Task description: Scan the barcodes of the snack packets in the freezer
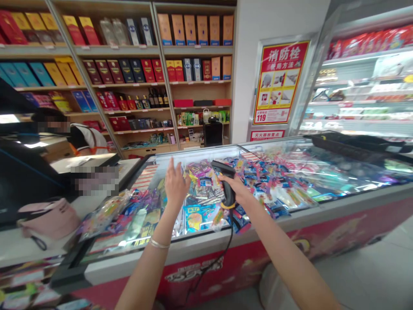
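My right hand [237, 187] is wrapped round the handle of a black barcode scanner [228, 189], held above the freezer's glass top. From the scanner's base a dark cable [229, 237] hangs down over the freezer front. My left hand [176, 183] hovers to the left with its fingers spread, holding nothing. Below both hands, many colourful ice cream packets lie on and under the glass, too crowded to tell which. Among them is a blue packet with a yellow-orange picture [195, 218], nearest beneath my hands.
The chest freezer [300, 221] stretches across in front of me, with a black cover [351, 148] at its right. A pink bag [50, 221] stands on the left counter, where a person [85, 137] is bent over. Shelves of boxed bottles [142, 71] line the back.
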`<state>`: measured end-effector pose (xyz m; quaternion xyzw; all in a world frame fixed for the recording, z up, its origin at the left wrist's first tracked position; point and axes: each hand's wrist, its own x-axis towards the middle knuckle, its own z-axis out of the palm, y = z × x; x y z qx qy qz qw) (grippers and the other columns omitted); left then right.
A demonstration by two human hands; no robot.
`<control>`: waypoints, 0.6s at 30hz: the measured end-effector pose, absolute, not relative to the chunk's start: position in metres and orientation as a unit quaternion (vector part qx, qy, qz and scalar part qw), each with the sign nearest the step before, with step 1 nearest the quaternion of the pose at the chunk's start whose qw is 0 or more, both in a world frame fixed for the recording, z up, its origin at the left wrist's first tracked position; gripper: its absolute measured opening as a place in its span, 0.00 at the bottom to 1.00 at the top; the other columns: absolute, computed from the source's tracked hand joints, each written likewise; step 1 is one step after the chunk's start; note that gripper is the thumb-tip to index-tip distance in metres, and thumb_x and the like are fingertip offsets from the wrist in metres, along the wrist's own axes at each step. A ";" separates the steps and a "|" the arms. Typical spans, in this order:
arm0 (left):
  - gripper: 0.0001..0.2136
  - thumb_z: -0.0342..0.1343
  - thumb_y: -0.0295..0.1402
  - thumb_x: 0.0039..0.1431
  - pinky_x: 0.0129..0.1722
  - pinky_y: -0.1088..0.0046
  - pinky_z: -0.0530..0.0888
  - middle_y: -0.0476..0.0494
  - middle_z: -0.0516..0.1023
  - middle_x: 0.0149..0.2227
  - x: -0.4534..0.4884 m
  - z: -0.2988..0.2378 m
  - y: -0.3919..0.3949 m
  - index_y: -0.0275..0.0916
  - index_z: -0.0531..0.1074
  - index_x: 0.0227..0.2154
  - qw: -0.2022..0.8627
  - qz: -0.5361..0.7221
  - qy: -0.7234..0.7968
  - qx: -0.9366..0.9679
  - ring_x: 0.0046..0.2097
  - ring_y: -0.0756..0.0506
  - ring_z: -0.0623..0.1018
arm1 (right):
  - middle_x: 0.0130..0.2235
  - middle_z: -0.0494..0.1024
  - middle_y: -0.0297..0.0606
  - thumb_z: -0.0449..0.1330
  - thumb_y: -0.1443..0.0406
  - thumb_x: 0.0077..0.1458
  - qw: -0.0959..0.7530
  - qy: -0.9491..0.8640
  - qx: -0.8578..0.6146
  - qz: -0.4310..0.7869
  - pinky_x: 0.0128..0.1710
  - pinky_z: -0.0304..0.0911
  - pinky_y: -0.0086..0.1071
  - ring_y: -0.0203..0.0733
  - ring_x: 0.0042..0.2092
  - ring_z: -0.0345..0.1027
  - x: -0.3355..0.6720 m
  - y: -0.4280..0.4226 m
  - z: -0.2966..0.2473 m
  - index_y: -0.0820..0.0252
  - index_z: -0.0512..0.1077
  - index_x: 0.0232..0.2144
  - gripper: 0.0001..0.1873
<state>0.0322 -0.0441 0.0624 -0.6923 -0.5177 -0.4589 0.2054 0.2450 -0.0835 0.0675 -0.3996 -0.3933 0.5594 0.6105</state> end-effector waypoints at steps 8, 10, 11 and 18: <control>0.30 0.48 0.39 0.61 0.58 0.60 0.64 0.33 0.60 0.63 0.094 -0.002 0.003 0.33 0.51 0.63 0.148 -0.280 -0.468 -0.825 0.61 0.37 0.64 | 0.25 0.76 0.34 0.70 0.65 0.39 0.633 -0.343 -0.414 0.557 0.20 0.62 0.23 0.30 0.22 0.65 0.317 -0.104 0.028 0.63 0.72 0.31 0.15; 0.31 0.47 0.41 0.61 0.59 0.61 0.63 0.33 0.60 0.63 0.089 -0.015 0.012 0.34 0.49 0.64 0.145 -0.260 -0.471 -0.831 0.62 0.38 0.63 | 0.26 0.76 0.34 0.70 0.64 0.39 0.628 -0.339 -0.407 0.570 0.21 0.63 0.23 0.30 0.22 0.65 0.322 -0.100 0.021 0.63 0.72 0.31 0.15; 0.31 0.47 0.42 0.61 0.59 0.60 0.63 0.34 0.61 0.63 0.087 -0.020 0.015 0.34 0.49 0.64 0.142 -0.253 -0.471 -0.833 0.62 0.38 0.63 | 0.25 0.76 0.33 0.70 0.64 0.39 0.626 -0.337 -0.407 0.573 0.21 0.63 0.24 0.30 0.22 0.65 0.323 -0.099 0.018 0.63 0.71 0.30 0.15; 0.24 0.48 0.39 0.61 0.55 0.58 0.65 0.32 0.67 0.57 0.082 -0.034 0.022 0.39 0.61 0.59 0.120 -0.204 -0.477 -0.847 0.58 0.36 0.66 | 0.21 0.74 0.36 0.63 0.59 0.49 0.601 -0.346 -0.428 0.579 0.22 0.66 0.28 0.37 0.21 0.69 0.328 -0.094 0.008 0.61 0.70 0.27 0.11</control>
